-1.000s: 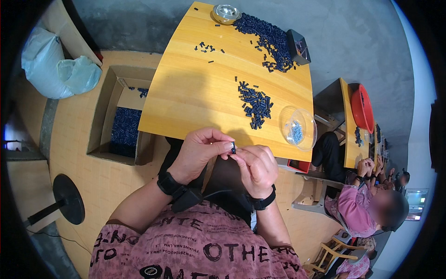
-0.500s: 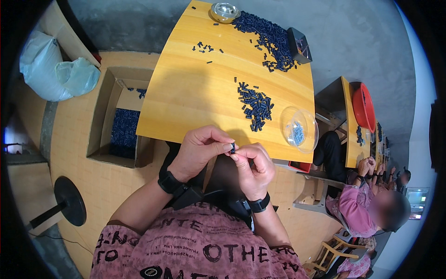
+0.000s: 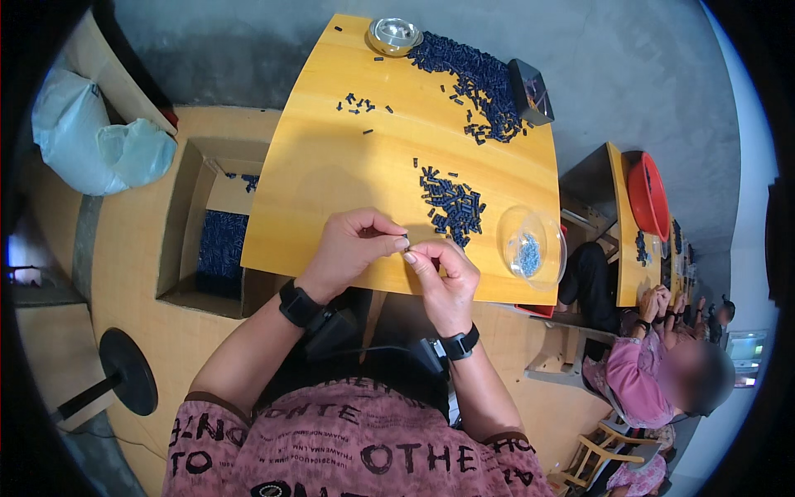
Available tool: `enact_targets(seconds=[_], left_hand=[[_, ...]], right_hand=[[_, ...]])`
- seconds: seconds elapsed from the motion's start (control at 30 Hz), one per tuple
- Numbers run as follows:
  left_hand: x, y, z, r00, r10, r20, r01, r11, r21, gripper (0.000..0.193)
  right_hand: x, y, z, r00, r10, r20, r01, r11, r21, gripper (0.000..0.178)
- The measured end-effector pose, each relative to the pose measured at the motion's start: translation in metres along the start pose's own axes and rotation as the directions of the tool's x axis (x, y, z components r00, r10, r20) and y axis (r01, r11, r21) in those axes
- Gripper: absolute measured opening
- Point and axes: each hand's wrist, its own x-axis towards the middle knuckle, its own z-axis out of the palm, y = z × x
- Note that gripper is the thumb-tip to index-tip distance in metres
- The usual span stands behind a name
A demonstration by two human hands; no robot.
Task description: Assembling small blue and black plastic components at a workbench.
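Observation:
My left hand (image 3: 352, 253) and my right hand (image 3: 447, 286) meet over the near edge of the wooden table (image 3: 310, 195). Both are pinched, thumb against forefinger, on a small black plastic piece (image 3: 406, 238) that the fingertips mostly cover. Just beyond my right hand lies a loose heap of short dark tubular pieces (image 3: 451, 207). To the right of that heap, a clear round plastic bowl (image 3: 553, 236) holds many tiny pale-blue or silvery bits. Several dark pieces (image 3: 358, 103) are scattered farther off at the left.
A larger dark heap (image 3: 476, 87) lies at the far side between a metal bowl (image 3: 395, 37) and a black box (image 3: 530, 91). On the floor at left stands an open cardboard box (image 3: 176, 248) with dark pieces. A co-worker (image 3: 633, 377) sits at right, near a red basin (image 3: 650, 195).
Both hands, still pinched together, have moved slightly away from my body, over the table's edge. The black piece shows less between the fingertips. The table sits a little lower in view.

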Motion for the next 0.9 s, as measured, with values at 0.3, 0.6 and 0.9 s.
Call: enact_targets(seconds=[0.3,0.6,0.9], left_hand=[[0.033,-0.017,-0.010,0.991,0.121,-0.058,-0.096,0.942,0.322,0.013],[0.036,-0.017,-0.006,0.853,0.500,0.149,-0.417,0.481,0.771,0.026],[0.032,-0.014,-0.003,0.739,0.608,0.289,-0.549,0.297,0.781,0.024]], right_hand=[[0.035,0.030,0.018,0.956,-0.282,0.085,0.294,0.896,-0.334,0.012],[0.044,0.034,0.018,0.952,-0.279,0.129,0.307,0.874,-0.376,0.013],[0.047,0.031,0.007,0.941,0.296,0.166,-0.291,0.955,-0.053,0.010]])
